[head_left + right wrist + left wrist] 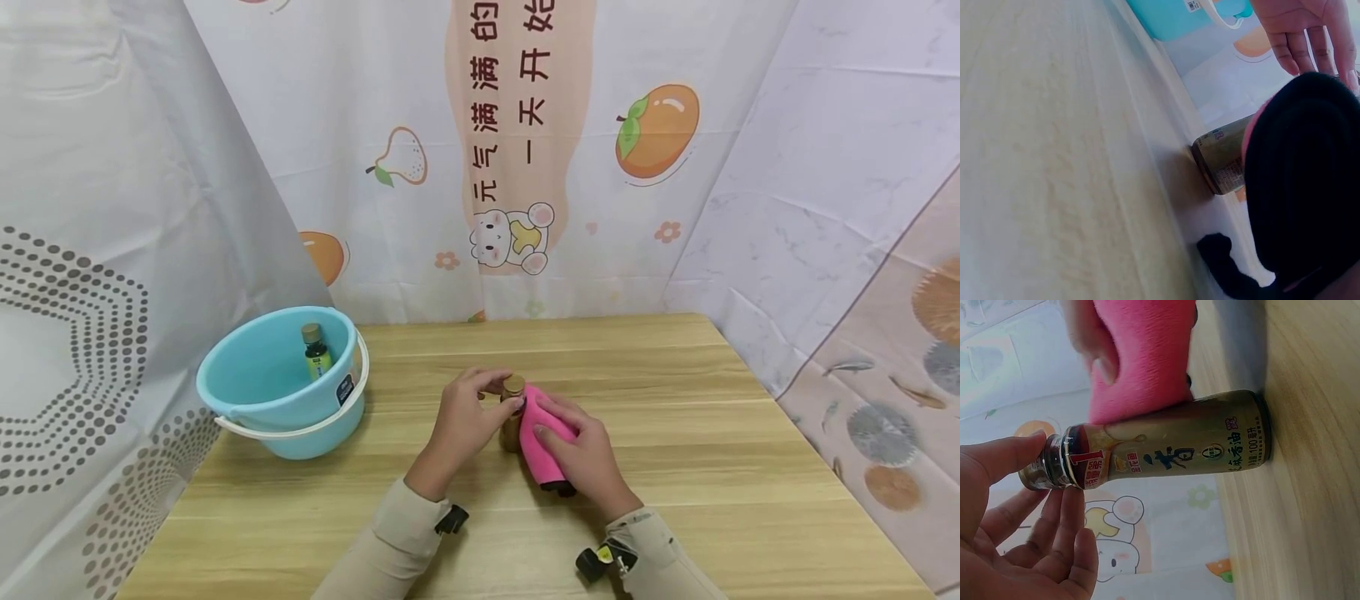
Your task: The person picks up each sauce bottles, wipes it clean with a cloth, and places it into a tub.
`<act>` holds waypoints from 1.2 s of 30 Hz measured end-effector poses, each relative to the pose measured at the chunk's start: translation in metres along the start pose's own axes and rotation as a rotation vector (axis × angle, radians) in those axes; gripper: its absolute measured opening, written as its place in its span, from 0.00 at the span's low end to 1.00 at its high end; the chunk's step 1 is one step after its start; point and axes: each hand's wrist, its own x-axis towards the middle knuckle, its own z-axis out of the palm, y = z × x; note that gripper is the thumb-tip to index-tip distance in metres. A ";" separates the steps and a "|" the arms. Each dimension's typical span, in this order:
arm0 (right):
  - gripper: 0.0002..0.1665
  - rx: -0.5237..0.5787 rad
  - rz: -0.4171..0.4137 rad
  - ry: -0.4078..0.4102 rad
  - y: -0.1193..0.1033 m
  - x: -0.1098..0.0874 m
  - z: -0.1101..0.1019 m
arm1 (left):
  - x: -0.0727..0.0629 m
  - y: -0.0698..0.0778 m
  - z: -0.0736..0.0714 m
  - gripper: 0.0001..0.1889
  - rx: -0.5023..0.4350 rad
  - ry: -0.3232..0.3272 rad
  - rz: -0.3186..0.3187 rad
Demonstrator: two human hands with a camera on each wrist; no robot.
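A small sesame oil bottle [511, 433] with a gold cap and a printed label [1172, 447] stands upright on the wooden table. My left hand [467, 423] pinches it at the neck, just under the cap, thumb on one side and fingers on the other. My right hand [588, 457] grips a fuzzy pink plush sleeve [542, 450] and holds it against the bottle's side. In the right wrist view its black oval end [1304, 169] faces the camera, with a black strap [1225, 262] hanging off; most of the bottle is hidden behind it.
A light blue bucket [285, 421] with a white handle stands at the table's left edge. Inside it is another small bottle [317, 354] with a gold cap and a yellow-green label. A printed curtain [360, 250] hangs behind the wooden table [720, 467].
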 end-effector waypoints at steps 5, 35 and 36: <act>0.25 -0.068 0.044 -0.016 0.000 0.000 0.001 | 0.000 0.000 0.000 0.21 0.009 -0.001 -0.004; 0.26 0.006 -0.053 0.037 -0.004 -0.002 -0.004 | 0.000 0.000 -0.003 0.18 -0.016 0.043 -0.024; 0.26 0.023 -0.063 0.040 -0.004 -0.002 -0.004 | 0.000 0.001 -0.003 0.18 -0.016 0.043 -0.024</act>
